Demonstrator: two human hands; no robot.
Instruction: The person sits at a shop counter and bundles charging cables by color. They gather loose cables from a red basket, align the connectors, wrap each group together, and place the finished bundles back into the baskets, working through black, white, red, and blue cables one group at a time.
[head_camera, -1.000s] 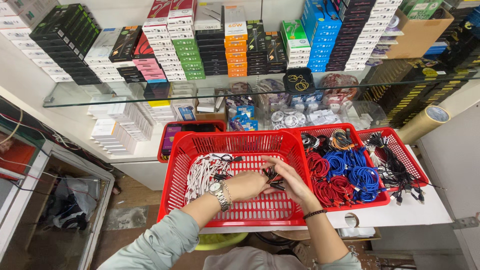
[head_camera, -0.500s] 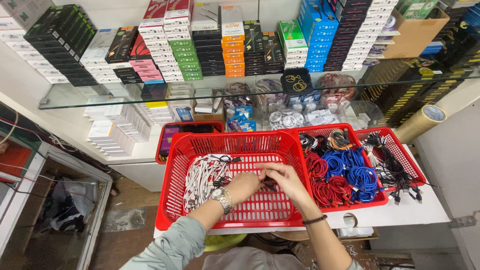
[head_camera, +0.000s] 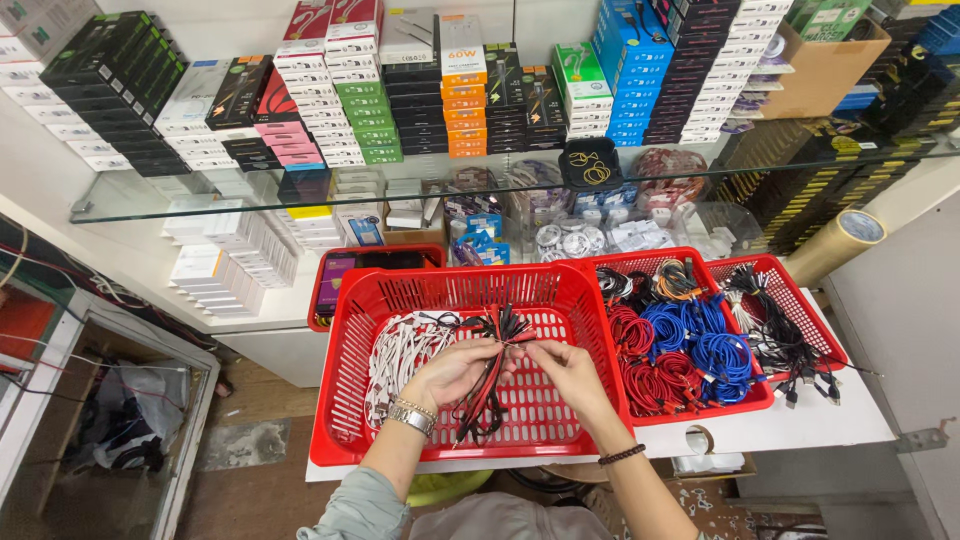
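Note:
Both my hands are over a large red plastic basket (head_camera: 350, 340). My left hand (head_camera: 450, 372), with a metal watch on the wrist, grips a bundle of red and black cables (head_camera: 487, 385) near its top; the bundle hangs down into the basket. My right hand (head_camera: 568, 372), with a dark bracelet on the wrist, pinches the same bundle's plug ends. A pile of white cables (head_camera: 400, 352) lies in the basket's left part, just left of my left hand.
To the right stand a red basket (head_camera: 700, 405) of red and blue coiled cables and another red basket (head_camera: 800, 300) with black ones. A glass shelf (head_camera: 150, 200) and stacked small boxes (head_camera: 340, 70) fill the wall behind. A tape roll (head_camera: 840, 245) leans at right.
My hands have lifted the red and black cable bundle a little higher over the basket and fanned its plug ends; the camera has shifted slightly.

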